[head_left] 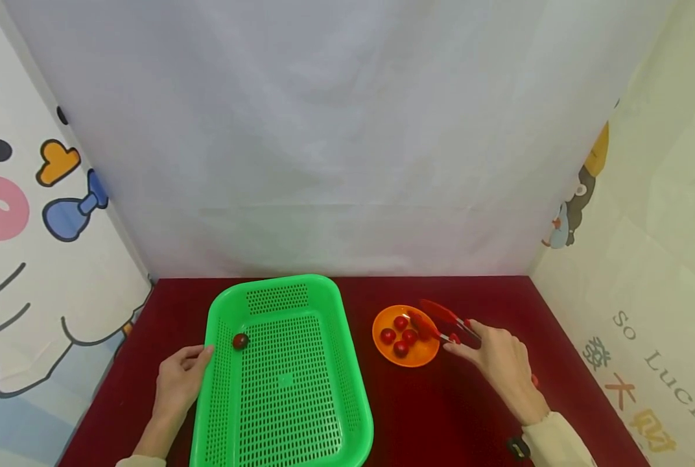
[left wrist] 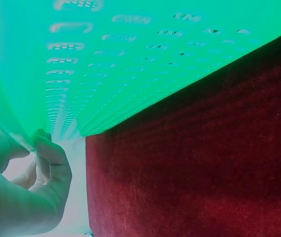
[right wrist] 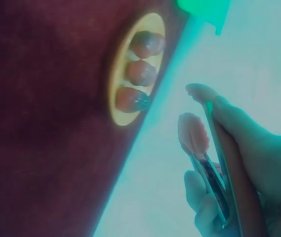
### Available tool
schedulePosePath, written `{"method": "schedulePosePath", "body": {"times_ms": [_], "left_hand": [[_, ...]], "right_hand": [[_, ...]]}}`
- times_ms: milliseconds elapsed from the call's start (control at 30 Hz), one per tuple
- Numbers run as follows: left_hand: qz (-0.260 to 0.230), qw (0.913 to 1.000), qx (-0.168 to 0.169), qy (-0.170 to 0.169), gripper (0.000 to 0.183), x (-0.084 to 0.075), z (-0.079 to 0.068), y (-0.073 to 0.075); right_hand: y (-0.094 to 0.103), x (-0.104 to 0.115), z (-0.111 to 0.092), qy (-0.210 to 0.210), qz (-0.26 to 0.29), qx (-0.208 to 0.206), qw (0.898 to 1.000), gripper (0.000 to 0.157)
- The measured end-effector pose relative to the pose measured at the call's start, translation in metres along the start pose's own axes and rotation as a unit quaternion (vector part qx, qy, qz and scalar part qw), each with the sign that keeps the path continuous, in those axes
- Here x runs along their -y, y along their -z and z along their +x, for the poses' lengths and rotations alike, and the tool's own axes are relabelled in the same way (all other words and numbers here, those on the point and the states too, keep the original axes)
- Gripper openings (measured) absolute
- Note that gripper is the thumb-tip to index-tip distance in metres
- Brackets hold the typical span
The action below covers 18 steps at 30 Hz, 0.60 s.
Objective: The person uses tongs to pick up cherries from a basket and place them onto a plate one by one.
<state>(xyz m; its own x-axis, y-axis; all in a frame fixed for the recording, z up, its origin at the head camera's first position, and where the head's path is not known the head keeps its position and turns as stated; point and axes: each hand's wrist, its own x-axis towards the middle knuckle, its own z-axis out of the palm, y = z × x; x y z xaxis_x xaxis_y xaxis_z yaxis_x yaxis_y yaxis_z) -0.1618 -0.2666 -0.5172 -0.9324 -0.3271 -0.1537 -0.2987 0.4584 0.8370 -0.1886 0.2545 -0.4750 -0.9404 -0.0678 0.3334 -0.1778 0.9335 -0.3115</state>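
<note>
My left hand (head_left: pixel 178 379) pinches the left rim of a green plastic basket (head_left: pixel 356 383), thumb and fingers on the edge in the left wrist view. Inside the basket, near its left wall, lies one dark red cherry tomato (head_left: pixel 240 341). My right hand (head_left: pixel 504 363) holds a pair of red-tipped metal tongs (head_left: pixel 439 311), their arms spread apart. One tong tip overlaps the right part of an orange plate (head_left: pixel 424 355) in the head view; the other reaches past its upper right rim. Several cherry tomatoes (head_left: pixel 401 349) sit on the plate. Nothing shows between the tong tips (right wrist: pixel 193 136).
A dark red cloth (head_left: pixel 429 415) covers the table under basket and plate. Behind it hangs a pale curtain (head_left: pixel 347 162). Printed panels stand at both sides, the left one (head_left: pixel 26 292) with a cartoon pig, the right one (head_left: pixel 662 324) with lettering.
</note>
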Motion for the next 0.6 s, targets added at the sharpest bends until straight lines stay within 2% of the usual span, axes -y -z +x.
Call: {"method": "schedulePosePath", "body": {"times_ms": [267, 600], "left_hand": [[0.005, 1.0000, 0.000, 0.002, 0.055, 0.000, 0.002, 0.001], [0.002, 1.0000, 0.005, 0.002, 0.056, -0.003, 0.002, 0.000]], "right_hand": [[0.005, 0.017, 0.018, 0.021, 0.002, -0.008, 1.000, 0.063], [0.003, 0.034, 0.031, 0.036, 0.012, -0.005, 0.999, 0.064]]}}
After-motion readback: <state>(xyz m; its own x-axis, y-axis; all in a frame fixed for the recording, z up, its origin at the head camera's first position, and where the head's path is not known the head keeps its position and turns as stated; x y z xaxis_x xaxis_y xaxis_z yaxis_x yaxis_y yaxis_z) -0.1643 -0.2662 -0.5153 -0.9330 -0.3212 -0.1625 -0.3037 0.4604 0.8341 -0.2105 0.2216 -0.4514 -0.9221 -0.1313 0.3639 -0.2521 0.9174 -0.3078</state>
